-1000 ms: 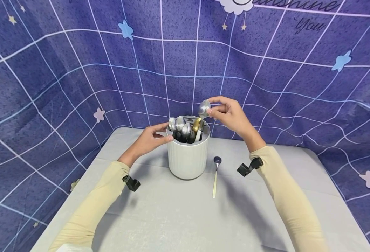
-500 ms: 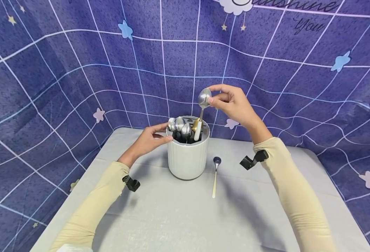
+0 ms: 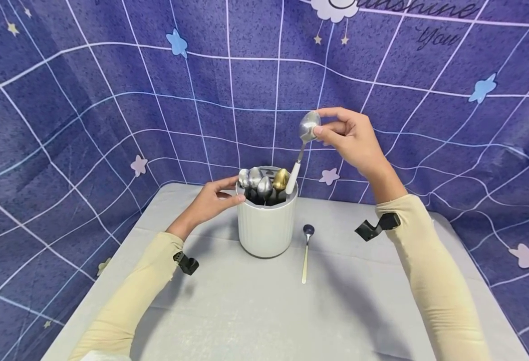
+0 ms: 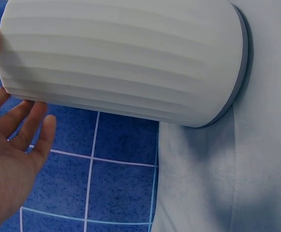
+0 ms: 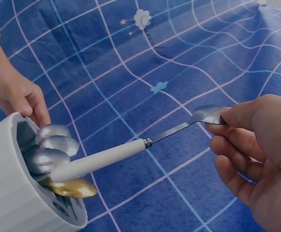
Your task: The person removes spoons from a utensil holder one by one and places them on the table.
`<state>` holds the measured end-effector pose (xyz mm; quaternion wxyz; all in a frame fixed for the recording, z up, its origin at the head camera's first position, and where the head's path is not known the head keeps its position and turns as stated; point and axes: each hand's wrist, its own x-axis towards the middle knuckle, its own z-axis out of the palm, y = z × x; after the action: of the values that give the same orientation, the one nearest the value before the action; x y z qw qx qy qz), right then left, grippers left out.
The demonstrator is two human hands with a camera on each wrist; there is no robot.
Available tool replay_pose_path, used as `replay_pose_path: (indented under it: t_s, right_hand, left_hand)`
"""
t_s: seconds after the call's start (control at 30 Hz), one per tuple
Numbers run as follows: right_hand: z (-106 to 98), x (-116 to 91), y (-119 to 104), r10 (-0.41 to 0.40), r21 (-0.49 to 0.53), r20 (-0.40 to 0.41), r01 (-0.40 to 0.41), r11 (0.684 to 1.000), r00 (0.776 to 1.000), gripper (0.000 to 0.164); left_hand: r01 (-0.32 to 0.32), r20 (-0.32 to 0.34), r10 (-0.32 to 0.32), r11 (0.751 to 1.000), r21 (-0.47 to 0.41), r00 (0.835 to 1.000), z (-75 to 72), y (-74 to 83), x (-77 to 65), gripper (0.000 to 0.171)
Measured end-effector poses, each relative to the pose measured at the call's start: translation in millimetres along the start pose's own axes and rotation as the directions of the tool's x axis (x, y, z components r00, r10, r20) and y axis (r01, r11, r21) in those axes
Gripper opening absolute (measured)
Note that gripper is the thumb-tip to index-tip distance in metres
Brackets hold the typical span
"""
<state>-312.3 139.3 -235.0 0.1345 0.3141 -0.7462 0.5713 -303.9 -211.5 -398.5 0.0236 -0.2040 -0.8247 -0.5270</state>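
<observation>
My right hand (image 3: 350, 138) pinches a spoon by its metal bowl (image 3: 310, 126), fingertips and thumb at the bowl's edge. Its white handle (image 5: 101, 159) slants down, the end close over the right side of the utensil holder's mouth. This white ribbed utensil holder (image 3: 266, 230) stands upright on the table. My left hand (image 3: 210, 204) holds its left rim, thumb at the front and fingers behind; in the left wrist view the other fingers (image 4: 28, 123) curl along its side. Several silver spoons (image 3: 264, 188) and a gold spoon (image 3: 281, 179) stand bowl-up inside; their handles are hidden.
On the grey-covered table (image 3: 246, 311), a small long-handled spoon (image 3: 306, 253) with a dark bowl lies right of the holder. A purple-blue grid-patterned cloth (image 3: 156, 100) rises behind and beside the table.
My right hand has lifted the spoon up and to the right, bringing its white handle out from among the others. My left hand stays at the rim.
</observation>
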Motion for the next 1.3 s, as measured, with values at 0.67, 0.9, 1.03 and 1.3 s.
replay_pose_path:
  t_s: [0.67,0.9,1.03,1.3]
  right_hand:
    - [-38,-32,41,0.134,-0.029,-0.017,-0.134,0.991,0.991,0.032]
    - [-42,-48,70,0.180,-0.016,0.024,-0.180,0.984,0.983,0.036]
    - [-43,-61,90,0.227,-0.033,0.032,-0.226,0.973,0.973,0.038]
    - [-43,-82,120,0.352,0.017,0.052,-0.353,0.936,0.935,0.040]
  left_hand:
    - [-0.025,-0.005,0.025,1.000,0.019,1.000,1.0,-1.0,-0.4,0.065]
    - [-0.028,-0.005,0.028,0.999,0.019,1.000,0.9,0.1,0.1,0.065]
    - [-0.029,-0.002,0.029,0.999,0.015,1.000,1.5,0.8,0.8,0.065]
    - [-0.030,-0.010,0.031,0.999,0.013,0.999,1.1,-1.1,-0.5,0.066]
